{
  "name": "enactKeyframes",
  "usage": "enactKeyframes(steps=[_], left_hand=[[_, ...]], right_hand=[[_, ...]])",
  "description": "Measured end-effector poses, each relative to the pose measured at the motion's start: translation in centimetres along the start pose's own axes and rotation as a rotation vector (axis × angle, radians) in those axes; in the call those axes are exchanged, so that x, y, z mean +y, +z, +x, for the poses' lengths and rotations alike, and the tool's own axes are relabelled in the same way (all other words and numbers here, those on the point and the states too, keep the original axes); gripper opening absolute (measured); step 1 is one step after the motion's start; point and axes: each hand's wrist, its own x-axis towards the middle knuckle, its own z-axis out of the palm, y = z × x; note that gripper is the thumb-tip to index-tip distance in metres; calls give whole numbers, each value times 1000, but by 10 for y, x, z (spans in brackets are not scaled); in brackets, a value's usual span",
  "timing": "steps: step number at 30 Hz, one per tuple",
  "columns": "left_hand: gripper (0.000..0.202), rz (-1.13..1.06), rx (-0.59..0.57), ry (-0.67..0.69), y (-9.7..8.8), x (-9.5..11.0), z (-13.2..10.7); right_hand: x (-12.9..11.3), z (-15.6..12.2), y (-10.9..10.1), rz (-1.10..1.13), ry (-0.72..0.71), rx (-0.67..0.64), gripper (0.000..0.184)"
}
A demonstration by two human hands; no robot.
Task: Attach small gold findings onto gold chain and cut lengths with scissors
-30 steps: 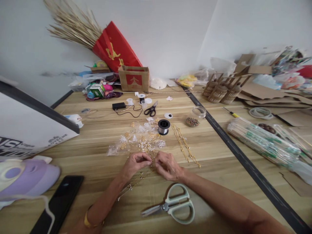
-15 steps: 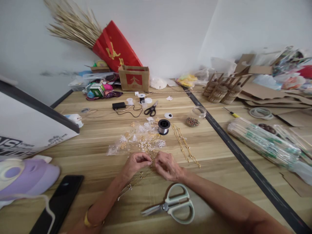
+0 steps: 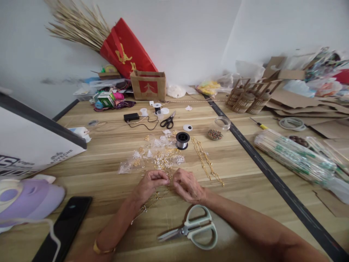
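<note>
My left hand (image 3: 150, 185) and my right hand (image 3: 187, 186) rest close together on the wooden table (image 3: 114, 174), fingertips pinched toward each other. Between them they hold a thin gold chain (image 3: 148, 203) that trails back under my left wrist. Just beyond my fingers lies a scatter of small gold and white charms in clear bags (image 3: 158, 155). A spool of fine wire (image 3: 182, 140) stands behind that pile. Another gold chain (image 3: 206, 162) lies stretched out to the right. Pale green scissors (image 3: 194, 228) lie under my right forearm.
A black phone (image 3: 63, 230) and a lilac mask (image 3: 29, 199) lie at the near left, beside a white board (image 3: 32, 140). Black scissors (image 3: 168, 120), a bead jar (image 3: 215, 134), a red bag (image 3: 127, 54) and cardboard clutter (image 3: 294, 100) fill the back and right.
My hands have stayed in place on the chain. The view has tipped slightly, so things sit a little lower and to the left.
</note>
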Motion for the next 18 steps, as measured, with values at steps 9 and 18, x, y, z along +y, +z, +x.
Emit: enactKeyframes(steps=[9, 18], left_hand=[[17, 34, -15, 27, -7, -3, 2], [17, 62, -8, 26, -8, -4, 3]], right_hand=[[-3, 0, 1, -18, 9, 17, 7], [-3, 1, 1, -31, -5, 14, 7]])
